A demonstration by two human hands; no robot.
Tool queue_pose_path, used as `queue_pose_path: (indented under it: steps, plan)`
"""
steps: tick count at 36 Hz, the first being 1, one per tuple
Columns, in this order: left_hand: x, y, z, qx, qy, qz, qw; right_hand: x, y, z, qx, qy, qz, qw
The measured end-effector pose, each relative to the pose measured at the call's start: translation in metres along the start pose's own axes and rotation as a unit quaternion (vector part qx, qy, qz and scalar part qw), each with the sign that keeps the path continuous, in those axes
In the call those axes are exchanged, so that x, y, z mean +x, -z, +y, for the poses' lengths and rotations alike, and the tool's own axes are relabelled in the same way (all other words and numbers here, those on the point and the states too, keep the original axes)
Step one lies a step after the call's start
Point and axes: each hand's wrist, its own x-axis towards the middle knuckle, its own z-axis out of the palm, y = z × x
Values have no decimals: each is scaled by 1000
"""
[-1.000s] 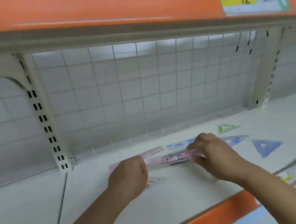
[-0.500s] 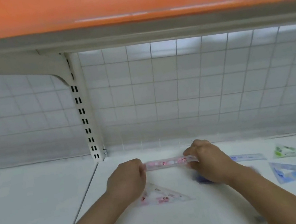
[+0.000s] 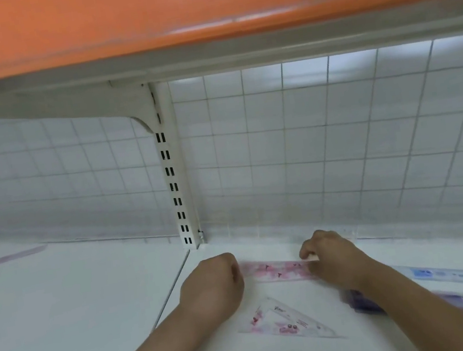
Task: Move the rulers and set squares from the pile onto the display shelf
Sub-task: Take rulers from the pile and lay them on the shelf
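LEFT HAND (image 3: 211, 286): grip curled on left end of pink ruler (image 3: 277, 270) | RIGHT HAND (image 3: 333, 259): grip pinched on its right end | PINK RULER: far part of display shelf (image 3: 78, 303), near wire grid back (image 3: 325, 146) | PINK SET SQUARE (image 3: 288, 324): flat on shelf, nearer than ruler | BLUE RULER (image 3: 452, 274): right.

Left hand (image 3: 212, 285) and right hand (image 3: 334, 259) grip the pink ruler (image 3: 277, 271).

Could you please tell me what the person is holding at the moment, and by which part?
The pink ruler, by its two ends: the left hand grips its left end, the right hand pinches its right end.
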Motion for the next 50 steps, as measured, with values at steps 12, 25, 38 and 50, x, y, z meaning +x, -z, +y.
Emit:
queue_pose_path:
  steps: [12, 25, 38, 50]
  plan:
    - [8, -3, -6, -2, 12, -2, 1000, 6, -7, 1, 2, 72, -19, 997]
    - [9, -8, -9, -1, 6, -11, 1000, 5, -7, -4, -113, 108, -36, 987]
    - [6, -9, -15, 3, 11, -13, 1000, 16, 5, -8, -149, 141, -75, 976]
    - [4, -7, -23, 10, 18, -13, 1000, 28, 3, -13, -119, 131, -88, 980]
